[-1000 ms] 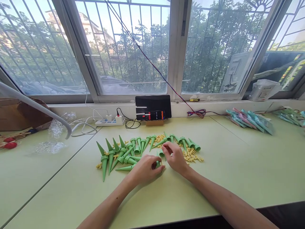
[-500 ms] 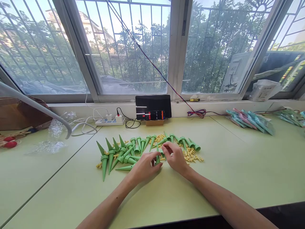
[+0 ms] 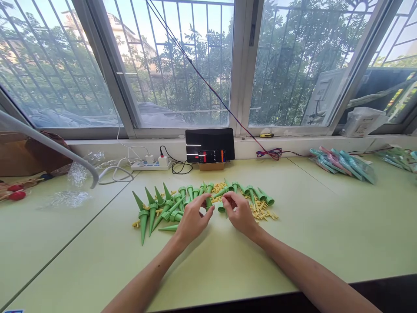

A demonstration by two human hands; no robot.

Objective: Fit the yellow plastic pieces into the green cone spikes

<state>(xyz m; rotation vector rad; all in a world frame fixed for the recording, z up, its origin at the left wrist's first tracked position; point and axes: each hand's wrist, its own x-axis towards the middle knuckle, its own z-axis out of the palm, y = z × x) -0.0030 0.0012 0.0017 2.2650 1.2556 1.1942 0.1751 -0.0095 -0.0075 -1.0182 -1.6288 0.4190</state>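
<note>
A green cone (image 3: 208,201) stands roughly upright at the left hand (image 3: 193,216), near the middle of the surface (image 3: 312,226). That hand is partly curled, thumb and fingers set about the cone's sides, a light grip that seems meant to steady it while leaving its point free. The right hand (image 3: 240,213) has thumb and forefinger brought together in a pinch; whether anything small sits between them cannot be told. Just beside its fingertips is a green cap (image 3: 221,207).

Around the hands, more green cones (image 3: 152,213) fan out to the left and behind, and yellow pegs (image 3: 262,211) lie loose at the right, both probably spread there for easy reach. Farther back, a phone (image 3: 212,156) leans in front of a dark tablet (image 3: 210,140) on a cardboard block (image 3: 211,167), apparently propped so its screen faces the person.
</note>
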